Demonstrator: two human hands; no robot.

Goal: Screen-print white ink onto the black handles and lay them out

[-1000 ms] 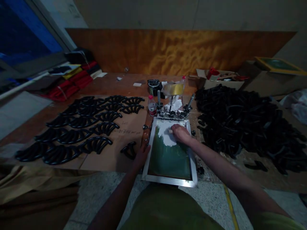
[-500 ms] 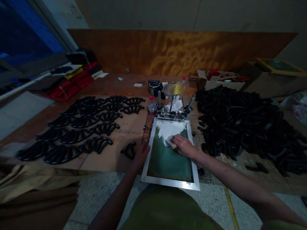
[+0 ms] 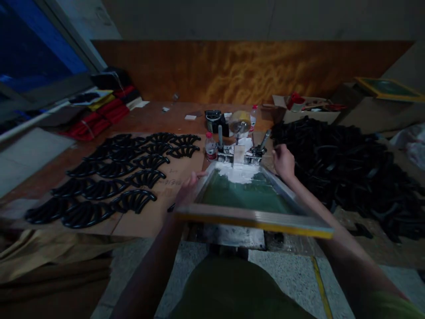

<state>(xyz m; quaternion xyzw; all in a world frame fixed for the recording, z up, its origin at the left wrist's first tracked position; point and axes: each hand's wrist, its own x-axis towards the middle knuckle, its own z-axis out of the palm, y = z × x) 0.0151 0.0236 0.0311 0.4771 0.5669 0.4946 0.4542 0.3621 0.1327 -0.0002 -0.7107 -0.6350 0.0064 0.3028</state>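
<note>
A silk-screen frame with green mesh tilts up at its near end, exposing the printing base below. White ink covers the mesh's far part. There a squeegee stands upright, let go of, by the hinge clamps. My left hand is beside the frame's left rail, fingers apart and thumb near the rail; contact is unclear. Past the right rail, by the black parts pile, my right hand has curled fingers; whatever is inside them, if anything, is hidden.
Rows of black curved ribbed parts lie on cardboard at left. A red-capped bottle stands left of the clamps, with a black tub behind. An open box sits at back right. Red bundles lie at back left.
The screen's near end has risen from flat. My right hand has left the squeegee standing at the far end and moved right towards the pile. My left hand has shifted up and slightly left.
</note>
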